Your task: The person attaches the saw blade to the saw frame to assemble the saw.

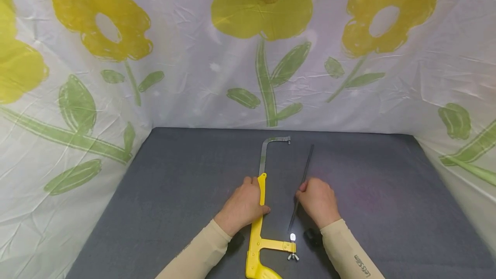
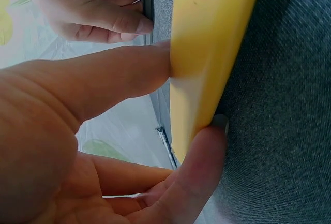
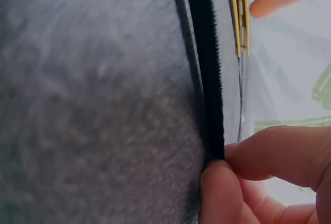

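Hacksaw frame and saw blade apart, one in each hand

Mounting, judged from this layout, has some way to go: frame and blade are separate pieces, side by side over the desk, with neither blade end hooked on. Left to do, it seems, would be seating both ends and tightening the wing nut at the lower arm. Stills alone do not settle whether the blade is going on or coming off.

The left hand has its grip closed about the yellow spine, thumb on one side and fingers on the other; the metal hook lies beyond it, the handle nearer the person.

The right hand has a narrow pinch on the blade between thumb and finger, around mid-length. From that grip the blade runs both ways, its near end close to the silver tab; whether they touch, I cannot tell. Its teeth face the frame.
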`<state>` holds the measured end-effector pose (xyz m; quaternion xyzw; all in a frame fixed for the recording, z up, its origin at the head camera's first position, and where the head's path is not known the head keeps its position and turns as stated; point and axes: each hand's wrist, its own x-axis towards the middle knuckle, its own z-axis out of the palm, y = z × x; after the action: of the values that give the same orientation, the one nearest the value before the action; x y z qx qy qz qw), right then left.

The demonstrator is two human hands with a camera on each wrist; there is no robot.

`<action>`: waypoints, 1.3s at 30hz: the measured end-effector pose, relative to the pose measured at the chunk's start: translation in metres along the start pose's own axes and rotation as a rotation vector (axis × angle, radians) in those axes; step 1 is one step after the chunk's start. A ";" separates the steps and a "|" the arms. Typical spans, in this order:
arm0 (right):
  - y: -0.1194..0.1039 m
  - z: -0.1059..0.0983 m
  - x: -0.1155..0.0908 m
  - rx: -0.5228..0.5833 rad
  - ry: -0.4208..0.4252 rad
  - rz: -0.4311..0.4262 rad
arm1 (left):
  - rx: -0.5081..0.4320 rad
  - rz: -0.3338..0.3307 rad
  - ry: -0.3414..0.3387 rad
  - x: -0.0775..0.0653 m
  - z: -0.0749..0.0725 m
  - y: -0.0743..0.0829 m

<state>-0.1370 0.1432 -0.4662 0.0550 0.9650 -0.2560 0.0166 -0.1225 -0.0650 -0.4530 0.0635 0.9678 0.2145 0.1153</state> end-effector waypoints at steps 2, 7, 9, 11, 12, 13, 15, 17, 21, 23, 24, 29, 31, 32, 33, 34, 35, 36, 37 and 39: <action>0.000 0.000 0.000 0.024 0.004 0.006 | 0.002 -0.001 0.003 0.000 0.000 0.000; 0.001 0.001 0.000 0.058 -0.007 0.029 | 0.003 -0.004 0.002 -0.001 0.000 0.001; 0.003 0.001 0.000 0.081 -0.038 0.045 | 0.007 -0.001 0.003 -0.001 0.000 0.001; 0.005 0.000 0.001 0.134 -0.093 0.073 | 0.009 0.003 0.003 -0.001 0.001 0.001; 0.007 -0.001 0.002 0.167 -0.123 0.094 | 0.010 0.006 0.002 -0.001 0.001 0.001; 0.008 -0.002 0.003 0.202 -0.151 0.111 | 0.012 0.009 0.001 -0.001 0.001 0.001; 0.011 -0.004 0.004 0.264 -0.200 0.137 | 0.014 0.012 -0.004 -0.001 0.001 0.001; 0.013 -0.006 0.006 0.295 -0.219 0.131 | 0.013 0.011 -0.008 -0.002 0.001 0.001; 0.015 -0.010 0.008 0.322 -0.251 0.093 | 0.016 0.001 -0.009 -0.002 0.001 0.001; 0.016 -0.011 0.009 0.341 -0.268 0.082 | 0.015 0.001 -0.007 -0.002 0.000 0.001; 0.016 -0.011 0.010 0.359 -0.279 0.081 | 0.016 0.001 -0.007 -0.002 0.000 0.001; 0.021 -0.011 0.012 0.511 -0.327 0.103 | 0.016 0.007 -0.013 -0.002 -0.001 0.001; 0.022 -0.012 0.012 0.558 -0.341 0.114 | 0.019 0.011 -0.014 -0.002 -0.001 0.001; 0.022 -0.012 0.012 0.574 -0.347 0.115 | 0.018 0.013 -0.013 -0.002 -0.001 0.001; 0.022 -0.013 0.012 0.583 -0.353 0.112 | 0.020 0.016 -0.012 -0.002 -0.001 0.001; 0.021 -0.014 0.012 0.587 -0.358 0.110 | 0.022 0.019 -0.010 -0.002 0.000 0.001; 0.021 -0.015 0.011 0.592 -0.362 0.108 | 0.022 0.021 -0.008 -0.002 0.000 0.001; 0.020 -0.015 0.011 0.601 -0.366 0.107 | 0.022 0.024 -0.007 -0.002 0.000 0.001; 0.019 -0.015 0.011 0.602 -0.368 0.106 | 0.023 0.025 -0.005 -0.002 0.000 0.001; 0.018 -0.015 0.011 0.608 -0.371 0.105 | 0.021 0.028 -0.003 -0.002 0.000 0.000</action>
<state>-0.1455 0.1670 -0.4627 0.0595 0.8212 -0.5357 0.1873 -0.1204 -0.0649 -0.4530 0.0786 0.9689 0.2057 0.1129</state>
